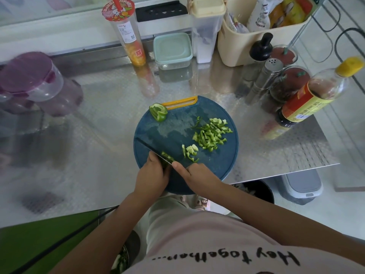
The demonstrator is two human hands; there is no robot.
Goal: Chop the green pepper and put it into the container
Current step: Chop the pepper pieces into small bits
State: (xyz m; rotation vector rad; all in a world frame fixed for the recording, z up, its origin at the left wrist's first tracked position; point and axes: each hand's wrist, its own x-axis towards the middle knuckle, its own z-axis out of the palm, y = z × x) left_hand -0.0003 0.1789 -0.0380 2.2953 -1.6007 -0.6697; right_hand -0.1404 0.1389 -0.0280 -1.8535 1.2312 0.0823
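The left hand (153, 175) curls its fingers down on a small pepper piece (167, 158) at the board's 6 o'clock edge. The right hand (195, 172) grips the knife (152, 150), forefinger stretched along the spine and the blade running toward 10 o'clock over that piece. Chopped strips (211, 135) lie heaped at 3 o'clock on the round blue cutting board (169, 127), and an uncut pepper chunk (158, 112) sits at 11. The board rests on a steel counter (98, 115). At 12 o'clock, well apart, stands a lidded container (172, 49), and a sauce bottle (308, 99) stands at 2.

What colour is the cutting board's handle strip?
Yellow-orange handle strip on the dark blue cutting board; head view.
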